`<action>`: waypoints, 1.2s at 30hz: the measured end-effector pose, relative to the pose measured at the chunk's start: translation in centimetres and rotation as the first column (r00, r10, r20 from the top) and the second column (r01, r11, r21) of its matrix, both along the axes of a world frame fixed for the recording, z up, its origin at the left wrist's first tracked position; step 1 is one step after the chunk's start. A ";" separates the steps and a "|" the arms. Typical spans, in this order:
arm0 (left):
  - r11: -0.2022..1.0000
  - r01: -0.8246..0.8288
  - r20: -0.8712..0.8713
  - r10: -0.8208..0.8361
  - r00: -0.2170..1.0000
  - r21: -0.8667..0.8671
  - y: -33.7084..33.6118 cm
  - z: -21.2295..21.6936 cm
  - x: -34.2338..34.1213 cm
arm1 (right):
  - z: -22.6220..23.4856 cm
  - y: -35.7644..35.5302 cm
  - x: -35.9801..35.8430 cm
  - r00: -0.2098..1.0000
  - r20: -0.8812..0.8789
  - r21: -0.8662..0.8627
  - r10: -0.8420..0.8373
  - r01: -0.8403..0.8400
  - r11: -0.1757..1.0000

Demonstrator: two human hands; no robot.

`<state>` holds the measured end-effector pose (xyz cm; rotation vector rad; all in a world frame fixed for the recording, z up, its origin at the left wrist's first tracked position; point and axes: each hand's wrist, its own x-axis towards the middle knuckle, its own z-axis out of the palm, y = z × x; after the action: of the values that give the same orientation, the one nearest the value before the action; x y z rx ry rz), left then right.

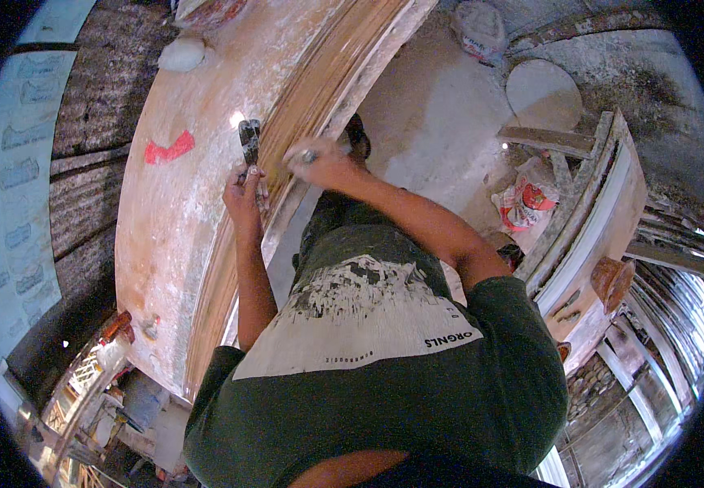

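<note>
Scraper [249, 138] | pinched upright in left hand [242, 191] grip | right hand [319, 163] fisted beside, on moulding [319, 89]

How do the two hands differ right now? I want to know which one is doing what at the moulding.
The left hand grips a dark flat-bladed scraper held upright; the right hand holds only something small and pale that is too blurred to identify. The left hand is over the flat worktable; the right is at the long curved moulding. The left is sharp, the right motion-blurred. Both are bare.

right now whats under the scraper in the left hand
Under the scraper lies the long plaster-smeared board beside its ridged moulding strip. The left hand hides the handle; the patch beneath the blade is covered.
</note>
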<state>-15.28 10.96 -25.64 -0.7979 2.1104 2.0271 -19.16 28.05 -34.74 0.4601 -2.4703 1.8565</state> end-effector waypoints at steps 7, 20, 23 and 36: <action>0.998 0.045 0.032 -0.046 0.998 0.045 3.6 -2.3 -7.0 | -1.6 15.8 -21.8 0.915 0.039 0.410 -0.402 0.352 0.841; 0.996 0.062 0.003 -0.062 0.998 -0.072 10.6 -6.9 -17.8 | -0.3 17.5 -19.7 0.988 -0.089 0.732 0.123 -0.019 0.681; 0.998 0.013 0.103 -0.020 0.994 0.068 11.1 -5.1 -21.5 | 2.0 16.5 -18.8 0.966 0.179 0.201 0.188 -0.223 0.954; 0.991 -0.126 0.071 0.129 0.989 -0.043 13.3 -1.9 -26.4 | -2.4 36.7 -47.5 0.748 -0.664 0.615 -0.005 0.550 0.565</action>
<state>-41.68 24.29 -27.49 -1.0223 2.1142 1.9886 -66.64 64.79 -37.16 0.4769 -2.4936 0.2663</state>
